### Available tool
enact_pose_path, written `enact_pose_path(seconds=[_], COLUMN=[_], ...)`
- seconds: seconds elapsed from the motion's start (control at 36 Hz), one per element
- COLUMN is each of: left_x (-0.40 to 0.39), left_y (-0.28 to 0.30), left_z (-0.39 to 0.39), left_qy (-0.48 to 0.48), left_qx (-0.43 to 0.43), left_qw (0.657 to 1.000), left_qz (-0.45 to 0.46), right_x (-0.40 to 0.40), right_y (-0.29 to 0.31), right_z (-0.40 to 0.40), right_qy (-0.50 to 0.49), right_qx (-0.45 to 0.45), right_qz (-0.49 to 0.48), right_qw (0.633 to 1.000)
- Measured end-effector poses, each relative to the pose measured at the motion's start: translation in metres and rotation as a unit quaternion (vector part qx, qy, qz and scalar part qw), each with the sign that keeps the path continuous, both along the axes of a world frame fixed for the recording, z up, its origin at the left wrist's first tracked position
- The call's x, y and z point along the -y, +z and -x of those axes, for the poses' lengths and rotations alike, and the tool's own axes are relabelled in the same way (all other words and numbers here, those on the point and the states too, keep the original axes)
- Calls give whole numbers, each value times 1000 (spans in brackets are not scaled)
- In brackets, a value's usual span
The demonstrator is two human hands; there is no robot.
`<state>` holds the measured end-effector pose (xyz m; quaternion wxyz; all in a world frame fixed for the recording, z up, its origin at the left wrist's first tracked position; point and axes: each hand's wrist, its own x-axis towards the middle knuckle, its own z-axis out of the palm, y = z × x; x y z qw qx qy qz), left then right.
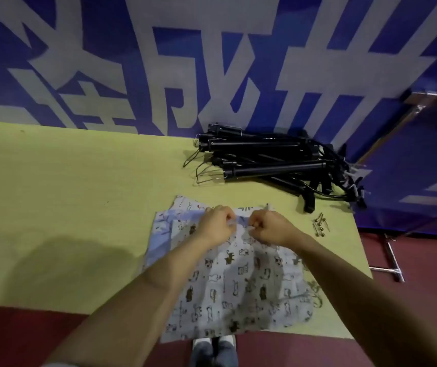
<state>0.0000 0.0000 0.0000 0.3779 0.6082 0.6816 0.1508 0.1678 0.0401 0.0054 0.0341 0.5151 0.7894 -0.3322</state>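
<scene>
Two bare forearms, the left one [156, 284] and the right one [357, 287], reach forward from the bottom of the view and nearly meet at the hands. The fingers [229, 217] of the left hand [216, 223] are curled in and pinch a fold of the cloth [238, 290]. The right hand [270, 226], just beside it, is clenched the same way on the same fold, knuckles up. The two hands are almost touching, near the far edge of the cloth.

The cloth is pale with a small animal print. It lies flat on the right half of the yellow-green table [66, 194], and its near edge hangs slightly over the table's front. A light blue layer shows along its left side.

Right of the hands, near the table's edge, lies a small cluster of metal clips [319, 225]. Further back, well apart from the cloth, is a heap of black hangers [270, 160] with wire hooks pointing left.

Behind the table hangs a blue banner [212, 62] with large white characters. Below the table's front edge are a dark red floor [13, 337] and the toes of two shoes [214, 343].
</scene>
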Motion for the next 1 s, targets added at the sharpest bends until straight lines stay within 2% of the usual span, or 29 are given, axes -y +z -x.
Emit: enact_pose_path(seconds=[0.06,0.11,0.19,0.25,0.39,0.53,0.61,0.75,0.81,0.86,0.94,1.0], left_x=[3,8,8,6,7,-7,-17,-30,-30,-28,-19,-14], left_y=[-2,-6,-1,7,31,49,59,67,64,61,60,59], left_z=[-2,-3,-2,3,22,44,53,60,59,52,33,17], left_qy=[-39,-58,-49,-45,-20,-65,-83,-70,-52,-46,-78,-106], left_qx=[-94,-133,-149,-131,-108,-203,-271,-346,-333,-280,-173,-149], left_qw=[995,989,988,990,990,960,933,910,915,930,960,967], left_qz=[22,13,-7,-28,-91,-183,-220,-217,-222,-232,-205,-178], right_x=[2,3,2,2,-1,-3,-4,-9,-12,-15,-18,-19], right_y=[-1,-4,-3,1,12,21,29,44,47,50,51,52], right_z=[-1,-4,-8,-10,-10,-9,-2,15,20,23,24,24], right_qy=[40,36,4,-5,-32,-31,-71,-127,-165,-187,-209,-215], right_qx=[36,26,-69,-93,-75,-93,-139,-196,-215,-235,-259,-284], right_qz=[-41,-43,-12,-2,9,-6,16,9,-16,-45,-46,-33], right_qw=[998,998,998,996,997,995,988,972,962,953,942,934])
